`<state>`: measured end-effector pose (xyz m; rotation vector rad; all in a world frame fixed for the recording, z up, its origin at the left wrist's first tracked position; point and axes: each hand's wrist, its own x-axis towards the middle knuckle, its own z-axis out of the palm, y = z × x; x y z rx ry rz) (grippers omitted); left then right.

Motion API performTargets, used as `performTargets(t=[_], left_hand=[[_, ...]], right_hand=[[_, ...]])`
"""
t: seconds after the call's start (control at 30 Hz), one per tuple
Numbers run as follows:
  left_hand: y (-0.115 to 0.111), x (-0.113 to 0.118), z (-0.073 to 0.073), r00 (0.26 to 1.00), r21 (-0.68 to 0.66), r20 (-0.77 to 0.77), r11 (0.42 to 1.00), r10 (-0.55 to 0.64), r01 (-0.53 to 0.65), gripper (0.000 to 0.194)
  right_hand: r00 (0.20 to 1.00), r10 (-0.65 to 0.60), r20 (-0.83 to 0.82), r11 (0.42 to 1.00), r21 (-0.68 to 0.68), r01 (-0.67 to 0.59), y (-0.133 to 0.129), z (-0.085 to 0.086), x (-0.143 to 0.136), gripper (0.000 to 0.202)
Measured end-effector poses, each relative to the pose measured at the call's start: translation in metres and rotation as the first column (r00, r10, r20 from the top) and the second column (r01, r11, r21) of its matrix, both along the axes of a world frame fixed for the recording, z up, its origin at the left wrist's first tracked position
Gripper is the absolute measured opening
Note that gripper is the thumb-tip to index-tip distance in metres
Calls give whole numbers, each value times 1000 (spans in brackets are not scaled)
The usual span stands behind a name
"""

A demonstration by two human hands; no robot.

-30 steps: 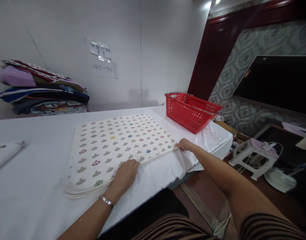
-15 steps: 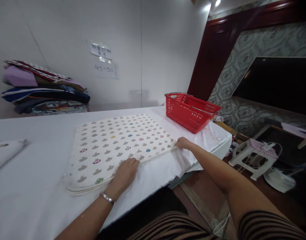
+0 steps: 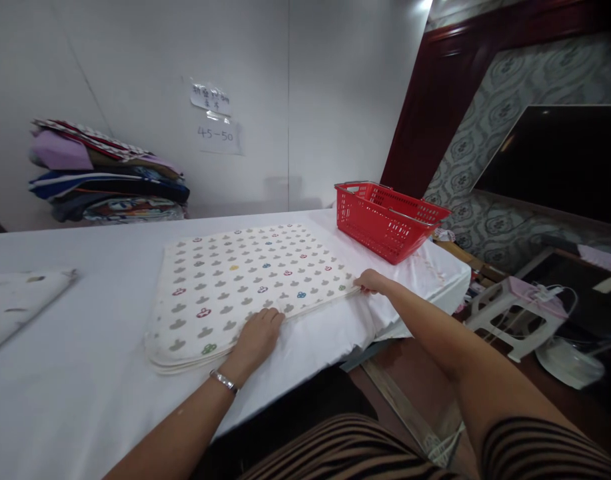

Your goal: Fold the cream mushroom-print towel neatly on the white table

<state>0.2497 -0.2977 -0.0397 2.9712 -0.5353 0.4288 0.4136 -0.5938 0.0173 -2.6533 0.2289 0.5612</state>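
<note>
A white folded blanket (image 3: 250,267) with a grey mushroom-like print and a few coloured ones lies flat on the white-covered table (image 3: 110,413). Its layers show along the near edge and at the rounded front left corner. My left hand (image 3: 262,333), with a silver band on the wrist, is closed over the middle of that near edge; its thumb is hidden. At the front right corner, my right hand (image 3: 371,281) pinches the blanket, fingertips partly out of sight.
A red plastic basket (image 3: 385,230) stands at the table's back right. Another printed cloth (image 3: 22,300) lies at the left edge, and a stack of folded fabrics (image 3: 110,177) sits against the wall. Beyond the table's right end is a white stool (image 3: 522,313).
The view has turned slightly left, so everything appears a little further right. Both hands stay at the same places on the blanket, which looks unchanged.
</note>
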Motion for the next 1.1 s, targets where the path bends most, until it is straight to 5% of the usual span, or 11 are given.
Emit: performTargets(t=[0.37,0.6,0.77,0.93,1.1], left_hand=[[1,1,-3,1000,9,8,1000,-3,3,28],[-3,-4,6,999,21,-34,1000,4,-4,27],[-15,-11,16,995,57,-92,997,-50,55,26],[-16,-11,11,994,33,-84,997,-70,72,26],[-13,-11,4,995,39,-58,996,-82,84,27]], right_hand=[[992,-60,-112,977,199,82,-10,-4,4,27],[999,-44,15,972,230,39,-21,-9,3,22],[994,-9,110,990,143,-7,-36,-18,0,10],[982,49,181,999,2,-50,-41,-34,-2,6],[932,202,301,975,-157,-160,-37,-25,-14,16]])
